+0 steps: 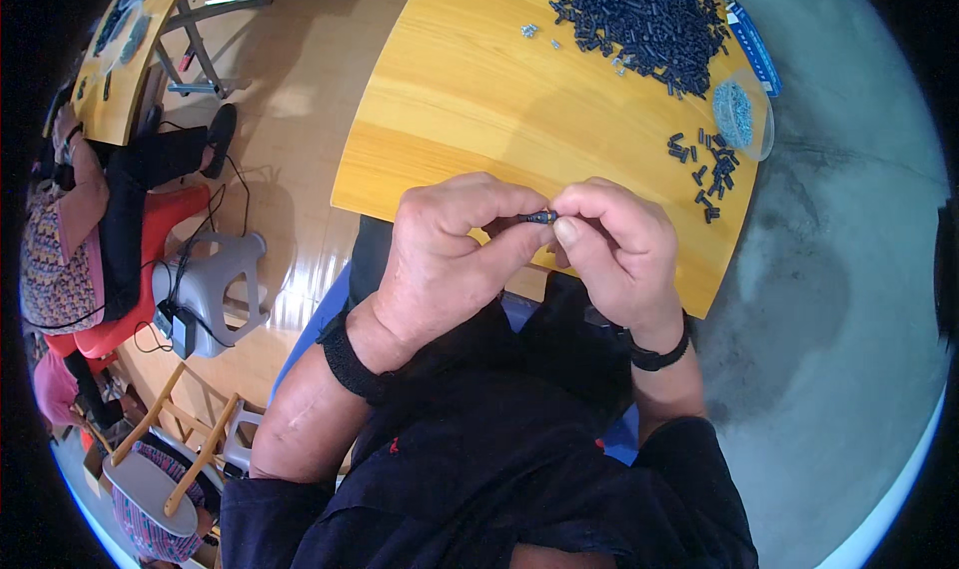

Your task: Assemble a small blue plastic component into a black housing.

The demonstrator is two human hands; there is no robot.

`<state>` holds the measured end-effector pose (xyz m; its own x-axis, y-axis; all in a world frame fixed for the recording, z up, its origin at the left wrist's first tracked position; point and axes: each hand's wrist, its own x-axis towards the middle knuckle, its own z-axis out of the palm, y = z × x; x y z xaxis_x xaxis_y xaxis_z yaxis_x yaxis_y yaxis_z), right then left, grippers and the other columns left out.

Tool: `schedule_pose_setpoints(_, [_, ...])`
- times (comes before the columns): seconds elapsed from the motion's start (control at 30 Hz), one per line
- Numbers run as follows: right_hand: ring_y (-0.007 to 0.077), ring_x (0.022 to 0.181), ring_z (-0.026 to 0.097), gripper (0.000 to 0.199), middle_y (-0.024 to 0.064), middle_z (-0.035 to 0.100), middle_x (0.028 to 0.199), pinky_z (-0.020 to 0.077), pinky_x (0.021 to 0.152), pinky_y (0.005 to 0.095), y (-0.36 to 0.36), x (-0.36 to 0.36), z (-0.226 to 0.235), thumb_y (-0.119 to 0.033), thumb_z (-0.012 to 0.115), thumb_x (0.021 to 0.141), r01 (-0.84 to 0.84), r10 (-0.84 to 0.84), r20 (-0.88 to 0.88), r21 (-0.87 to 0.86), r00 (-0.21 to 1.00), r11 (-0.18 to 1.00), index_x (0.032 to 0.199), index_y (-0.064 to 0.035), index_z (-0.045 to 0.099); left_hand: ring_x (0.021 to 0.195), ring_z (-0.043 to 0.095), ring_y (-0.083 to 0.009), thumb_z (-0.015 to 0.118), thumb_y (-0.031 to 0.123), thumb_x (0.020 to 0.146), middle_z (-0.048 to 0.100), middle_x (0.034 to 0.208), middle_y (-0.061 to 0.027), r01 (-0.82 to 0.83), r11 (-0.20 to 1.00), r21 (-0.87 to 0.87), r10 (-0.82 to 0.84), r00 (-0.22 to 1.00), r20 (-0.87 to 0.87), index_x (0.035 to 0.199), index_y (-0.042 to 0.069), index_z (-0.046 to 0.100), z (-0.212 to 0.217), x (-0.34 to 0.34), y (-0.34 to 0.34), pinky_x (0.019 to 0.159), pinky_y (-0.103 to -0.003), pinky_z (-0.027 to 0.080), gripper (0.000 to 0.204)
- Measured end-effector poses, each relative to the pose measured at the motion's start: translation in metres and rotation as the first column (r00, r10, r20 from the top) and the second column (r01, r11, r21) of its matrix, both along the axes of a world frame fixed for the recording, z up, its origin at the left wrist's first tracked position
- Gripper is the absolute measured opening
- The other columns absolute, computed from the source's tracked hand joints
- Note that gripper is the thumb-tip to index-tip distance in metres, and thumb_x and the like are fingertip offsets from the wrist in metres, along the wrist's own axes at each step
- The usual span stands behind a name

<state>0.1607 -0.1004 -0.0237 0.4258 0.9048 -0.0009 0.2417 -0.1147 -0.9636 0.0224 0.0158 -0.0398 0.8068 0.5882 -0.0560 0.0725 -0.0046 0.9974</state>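
Note:
My left hand (445,254) pinches a small black cylindrical plastic piece (535,217) between thumb and forefinger, just above the table's near edge. Thumb and forefinger of my right hand (624,249) close on the right end of the same piece, so the fingertips of both hands almost meet. Whether a smaller part sits in the right fingertips is hidden. Beyond the right hand, several loose black plastic pieces (715,174) lie scattered on the yellow wooden table (450,89). A clear plastic tub (762,134) of small silvery metal parts (734,114) stands beside them.
A large heap of black pieces (639,19) covers the table's far right, with a few metal bits (529,31) near it. A blue box (754,49) lies at the right edge. To the left are a grey stool (210,289), cables and a seated person (75,239).

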Motion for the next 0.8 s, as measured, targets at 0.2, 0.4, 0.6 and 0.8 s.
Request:
schedule_pose_setpoints(0.2, [0.0212,0.060,0.058,0.005,0.0111,0.059,0.071,0.0450,0.055,0.0299,0.003,0.008,0.003,-0.002,0.061,0.083,-0.132,0.121,0.243,0.026,0.962,0.991,0.087,0.0005,0.061,0.066,0.063,-0.0146,0.070,0.000,0.075,0.066,0.076,-0.0099,-0.021,1.000,-0.021,0.021,1.000,0.003,0.088,-0.001,0.070,0.000,0.001,-0.002,0.061,-0.026,0.050,0.012])
schedule_pose_setpoints(0.4, [0.0127,0.060,0.056,0.004,0.0069,0.061,0.072,0.0443,0.054,0.0276,-0.003,0.004,0.003,-0.002,0.060,0.084,-0.043,0.040,-0.030,-0.099,0.999,0.994,0.086,0.0014,0.060,0.068,0.063,-0.0124,0.070,-0.001,0.077,0.067,0.078,-0.0093,-0.023,0.998,-0.062,0.024,1.000,0.014,0.090,-0.001,0.070,-0.005,0.003,-0.005,0.061,-0.025,0.050,0.013])
schedule_pose_setpoints(0.6, [0.0046,0.062,0.052,0.006,0.0005,0.059,0.068,0.0431,0.054,0.0236,-0.008,0.025,-0.030,-0.004,0.060,0.085,0.111,-0.146,-0.121,-0.259,0.982,0.960,0.085,0.0021,0.062,0.070,0.062,-0.0143,0.074,0.005,0.075,0.069,0.094,-0.0142,-0.009,0.986,-0.169,-0.037,0.964,-0.264,0.118,-0.006,0.057,-0.024,0.002,-0.008,0.067,-0.027,0.053,0.048])
schedule_pose_setpoints(0.8, [0.0153,0.060,0.059,0.009,0.0129,0.065,0.072,0.0472,0.057,0.0291,-0.043,0.100,-0.085,-0.008,0.060,0.084,0.378,-0.275,0.333,-0.301,0.902,0.875,0.088,-0.0001,0.064,0.078,0.059,-0.0104,0.070,0.003,0.079,0.067,0.101,-0.0107,0.024,0.998,-0.054,-0.041,0.938,-0.345,0.117,-0.007,0.058,-0.022,0.005,-0.004,0.070,-0.024,0.051,0.041])
